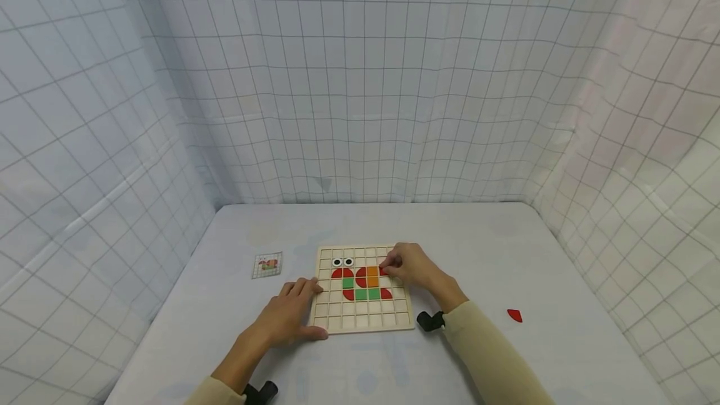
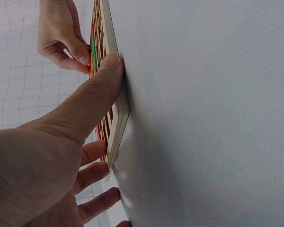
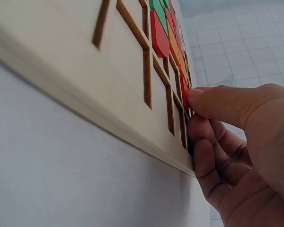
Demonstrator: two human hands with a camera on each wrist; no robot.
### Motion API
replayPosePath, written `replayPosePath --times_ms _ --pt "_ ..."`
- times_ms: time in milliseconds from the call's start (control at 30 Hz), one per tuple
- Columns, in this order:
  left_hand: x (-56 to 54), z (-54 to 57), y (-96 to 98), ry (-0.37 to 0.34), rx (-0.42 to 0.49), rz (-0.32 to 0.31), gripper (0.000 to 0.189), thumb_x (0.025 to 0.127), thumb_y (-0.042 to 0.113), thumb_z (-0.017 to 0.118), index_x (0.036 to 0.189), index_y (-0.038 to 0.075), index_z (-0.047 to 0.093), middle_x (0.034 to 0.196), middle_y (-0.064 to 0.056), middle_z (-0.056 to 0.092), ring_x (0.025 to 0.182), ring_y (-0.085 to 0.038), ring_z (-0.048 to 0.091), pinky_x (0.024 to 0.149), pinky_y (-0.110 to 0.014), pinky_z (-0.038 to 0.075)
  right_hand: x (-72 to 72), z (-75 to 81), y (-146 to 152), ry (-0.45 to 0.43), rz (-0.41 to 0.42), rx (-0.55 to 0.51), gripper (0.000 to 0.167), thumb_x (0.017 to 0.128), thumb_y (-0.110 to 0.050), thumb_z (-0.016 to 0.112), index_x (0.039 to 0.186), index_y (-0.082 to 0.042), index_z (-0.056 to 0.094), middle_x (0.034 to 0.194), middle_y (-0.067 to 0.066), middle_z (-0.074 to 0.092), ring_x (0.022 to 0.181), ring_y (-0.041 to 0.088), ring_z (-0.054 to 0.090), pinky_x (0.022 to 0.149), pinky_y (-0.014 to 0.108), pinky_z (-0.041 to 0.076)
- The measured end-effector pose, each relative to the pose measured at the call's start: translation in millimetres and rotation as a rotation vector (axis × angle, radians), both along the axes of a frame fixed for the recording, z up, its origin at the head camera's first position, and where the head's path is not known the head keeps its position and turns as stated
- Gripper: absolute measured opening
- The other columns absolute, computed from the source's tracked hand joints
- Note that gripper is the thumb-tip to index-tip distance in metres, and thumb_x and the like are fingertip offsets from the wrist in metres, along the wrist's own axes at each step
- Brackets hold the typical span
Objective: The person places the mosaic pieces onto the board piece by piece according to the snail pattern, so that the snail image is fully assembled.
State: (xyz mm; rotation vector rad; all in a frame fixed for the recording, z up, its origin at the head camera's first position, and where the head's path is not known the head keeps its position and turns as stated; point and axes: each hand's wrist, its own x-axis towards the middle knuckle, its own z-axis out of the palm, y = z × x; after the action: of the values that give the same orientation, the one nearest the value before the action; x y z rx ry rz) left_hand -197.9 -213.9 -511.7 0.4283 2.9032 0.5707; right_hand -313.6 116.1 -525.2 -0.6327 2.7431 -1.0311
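Note:
A wooden grid board [image 1: 371, 322] lies on the table, its cells partly filled with red, orange and green tiles and two round eye tiles [image 1: 342, 262]. My left hand [image 1: 289, 313] rests at the board's left side, fingers spread and fairly straight; the thumb touches the near edge in the left wrist view. With thumb and fingertips, my right hand [image 1: 412, 265] pinches a red quarter-circle tile [image 3: 184, 90] at the board's upper right, beside the orange square tiles [image 1: 372, 277]. The fingers partly cover that tile.
A small picture card [image 1: 267, 265] lies left of the board. One loose red quarter-circle tile [image 1: 514, 315] sits on the white table [image 1: 365, 367] to the right. White grid-patterned curtains [image 1: 360, 92] surround the table at the back and sides.

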Motion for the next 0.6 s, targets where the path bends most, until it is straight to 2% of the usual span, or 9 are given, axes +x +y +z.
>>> replayPosePath --times_ms 100,433,600 --pt "-0.4 -1.9 -0.8 0.003 0.005 -0.003 0.104 0.081 0.054 0.107 0.161 0.006 0.062 0.162 -0.017 0.062 0.149 -0.048 0.059 0.117 -0.071 0.059 0.6 2.0 0.0 0.003 0.002 -0.001 0.006 0.105 -0.009 0.087 0.106 -0.011 0.092 0.106 0.000 0.078 0.093 0.008 0.065 0.080 0.023 0.056" --pt "0.3 2.3 -0.5 0.004 0.023 -0.012 0.101 0.082 0.053 0.106 0.160 0.007 0.063 0.161 -0.017 0.062 0.148 -0.049 0.059 0.116 -0.071 0.060 1.3 1.5 1.6 0.016 0.009 0.004 0.011 0.106 -0.009 0.086 0.113 -0.014 0.092 0.108 0.000 0.080 0.093 0.008 0.065 0.083 0.026 0.057" --pt "-0.1 1.1 -2.2 0.006 0.030 -0.017 0.100 0.082 0.053 0.106 0.160 0.007 0.063 0.162 -0.017 0.062 0.149 -0.049 0.059 0.116 -0.071 0.059 1.3 1.0 4.3 0.022 0.006 0.016 0.011 0.107 -0.010 0.085 0.114 -0.016 0.091 0.106 -0.002 0.080 0.089 0.009 0.063 0.080 0.025 0.054"
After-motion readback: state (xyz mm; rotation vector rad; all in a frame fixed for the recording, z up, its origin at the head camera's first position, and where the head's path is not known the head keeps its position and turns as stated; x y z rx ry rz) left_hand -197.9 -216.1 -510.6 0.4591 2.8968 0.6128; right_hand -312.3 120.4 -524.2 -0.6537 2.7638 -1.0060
